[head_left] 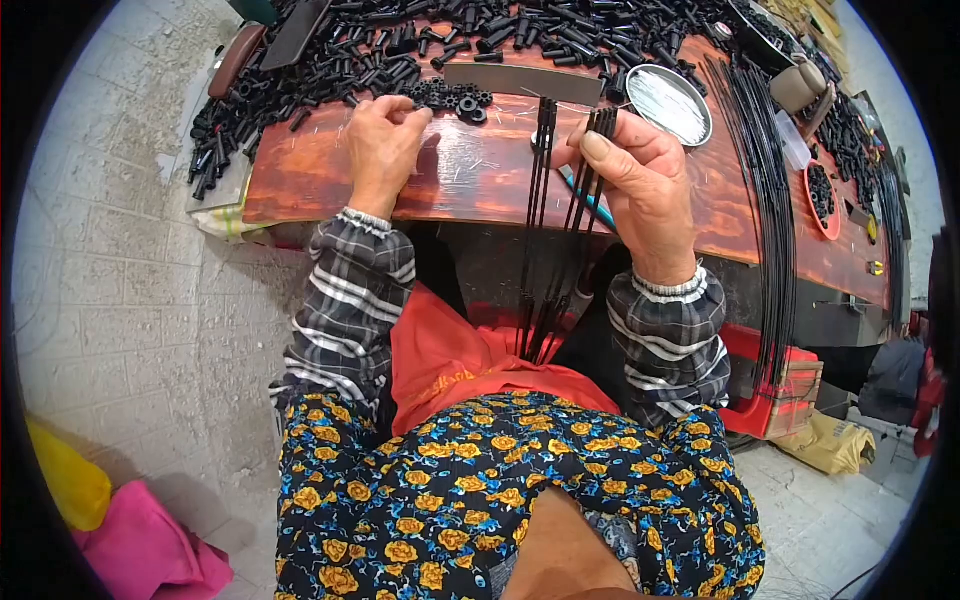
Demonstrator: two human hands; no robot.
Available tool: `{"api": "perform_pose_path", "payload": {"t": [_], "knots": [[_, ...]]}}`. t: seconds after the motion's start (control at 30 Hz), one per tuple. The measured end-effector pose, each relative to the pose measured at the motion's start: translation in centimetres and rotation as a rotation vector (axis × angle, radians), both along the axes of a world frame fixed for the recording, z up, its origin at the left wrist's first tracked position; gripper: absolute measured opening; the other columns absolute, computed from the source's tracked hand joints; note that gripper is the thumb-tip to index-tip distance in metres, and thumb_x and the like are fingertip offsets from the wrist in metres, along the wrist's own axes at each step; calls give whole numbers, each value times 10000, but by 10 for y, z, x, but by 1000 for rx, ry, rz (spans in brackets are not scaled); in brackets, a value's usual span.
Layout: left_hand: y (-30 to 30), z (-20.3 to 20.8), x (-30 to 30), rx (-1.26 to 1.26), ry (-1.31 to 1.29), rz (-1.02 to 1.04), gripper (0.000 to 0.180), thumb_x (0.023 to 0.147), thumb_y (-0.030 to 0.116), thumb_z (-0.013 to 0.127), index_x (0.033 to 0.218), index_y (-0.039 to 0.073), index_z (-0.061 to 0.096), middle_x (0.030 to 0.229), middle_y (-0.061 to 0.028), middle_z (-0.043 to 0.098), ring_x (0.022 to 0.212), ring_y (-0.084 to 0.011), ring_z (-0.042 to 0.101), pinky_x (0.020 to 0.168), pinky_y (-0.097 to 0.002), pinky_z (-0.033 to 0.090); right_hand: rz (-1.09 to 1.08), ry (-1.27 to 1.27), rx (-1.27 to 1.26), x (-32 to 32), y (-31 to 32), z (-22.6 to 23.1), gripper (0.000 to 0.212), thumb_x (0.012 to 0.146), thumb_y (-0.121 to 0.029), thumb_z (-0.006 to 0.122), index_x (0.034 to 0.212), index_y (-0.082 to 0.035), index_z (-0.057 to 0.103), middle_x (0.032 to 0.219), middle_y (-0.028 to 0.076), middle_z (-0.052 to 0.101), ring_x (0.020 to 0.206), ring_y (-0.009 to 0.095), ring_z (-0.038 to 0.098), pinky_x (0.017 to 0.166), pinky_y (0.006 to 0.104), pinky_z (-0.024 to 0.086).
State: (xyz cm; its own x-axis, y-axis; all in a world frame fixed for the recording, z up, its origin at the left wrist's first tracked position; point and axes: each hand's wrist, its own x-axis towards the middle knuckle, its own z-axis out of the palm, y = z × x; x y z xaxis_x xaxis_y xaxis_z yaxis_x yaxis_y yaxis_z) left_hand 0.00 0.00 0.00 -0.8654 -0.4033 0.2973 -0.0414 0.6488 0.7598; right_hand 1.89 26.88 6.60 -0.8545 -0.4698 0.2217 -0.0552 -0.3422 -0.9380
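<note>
Pinching a bundle of thin black rods (580, 205) near its upper ends, the right hand (645, 180) is pressing its thumb against the curled index finger, and the rods are hanging over the front edge of the table (300, 180) toward the red apron (440, 350). A second cluster of rods (541, 170) is standing just to the left, its tops level with the fingers; whether those fingers are gripping it too, I cannot tell. The left hand (385, 150) is hovering or resting beside the black ring-shaped parts (445, 95), its fingers curling and its thumb lying close to the index finger; I cannot tell whether anything small is sitting between them. Since the grip is bearing only on the top ends, a loosening thumb could be letting single rods slide down into the lap. The lower ends are fanning apart, so a twist of the wrist could be crossing them, and a careless sweep could be scattering the loose pale pins (480, 163).
</note>
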Motion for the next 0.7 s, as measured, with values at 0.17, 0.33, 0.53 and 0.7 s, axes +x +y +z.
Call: {"api": "perform_pose_path", "payload": {"t": [0.17,0.33,0.53,0.7], "knots": [[7,2,-7,-256,10,13,271,696,239,751,899,64,717,765,-117,644,748,-270,626,689,-391,492,8,20,-20,-6,-2,-4,202,896,-152,614,997,22,638,897,103,676,836,166,642,800,279,489],[8,0,-12,-246,-18,24,186,710,187,711,853,67,699,738,-110,650,722,-258,632,667,-383,494,-10,10,-38,-4,1,-3,198,900,-147,608,995,24,641,910,105,679,841,159,640,798,271,486],[3,14,-4,380,30,-83,151,791,113,618,878,-9,646,743,-69,640,576,-178,617,539,-324,510,-14,65,-31,7,-4,7,182,895,-139,621,968,24,652,870,98,689,810,133,639,763,246,485],[40,67,12,1117,87,-438,265,873,62,561,1108,-62,574,828,-78,632,696,-170,627,666,-344,558,-24,83,-61,20,0,14,176,889,-141,631,947,24,656,864,92,691,803,128,641,752,247,485]]}}
